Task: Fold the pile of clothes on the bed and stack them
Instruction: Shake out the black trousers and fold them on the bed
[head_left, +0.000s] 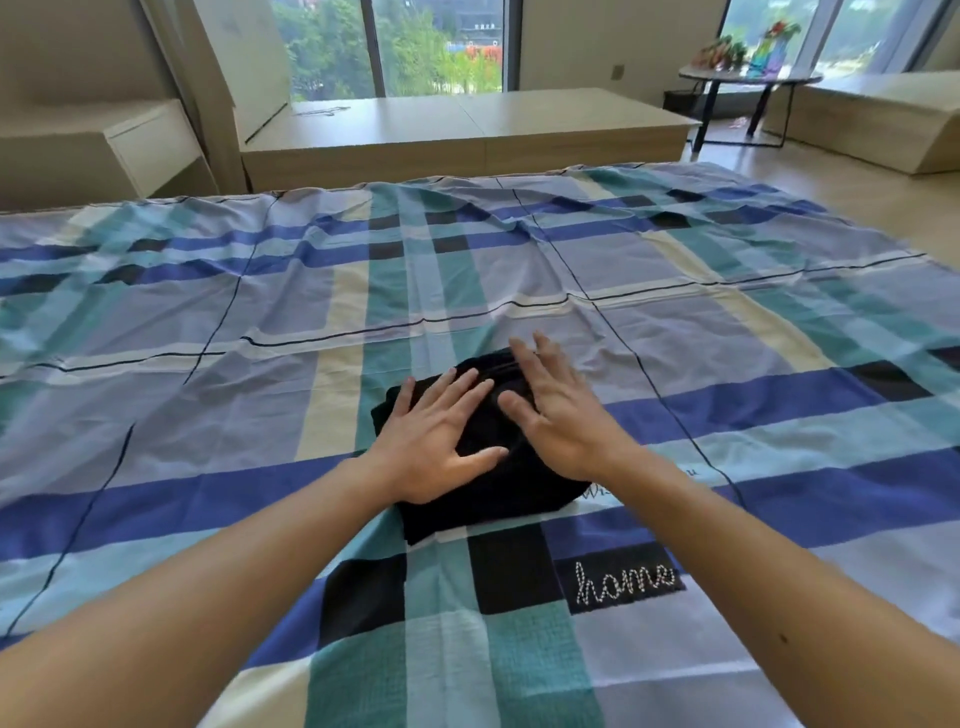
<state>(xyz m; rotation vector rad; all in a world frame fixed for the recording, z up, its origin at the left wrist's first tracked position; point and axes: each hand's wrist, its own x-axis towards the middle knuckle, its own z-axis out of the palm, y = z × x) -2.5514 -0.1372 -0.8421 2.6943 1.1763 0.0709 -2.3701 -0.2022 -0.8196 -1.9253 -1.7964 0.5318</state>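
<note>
The folded black garment (488, 467) on the bed (727, 322), judged soft, light and limp, is pressed flat under both spread hands, left hand (436, 441) and right hand (556, 410), and is best lifted from beneath its edges.

The word "home" stands in white stitched script on a black square (621, 584) of the checked bedsheet (727, 338).

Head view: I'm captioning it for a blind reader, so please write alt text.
The left hand and right hand lie flat, fingers spread, on a folded black garment on a plaid bedsheet. Beyond are a wooden platform, windows and a round table.
</note>
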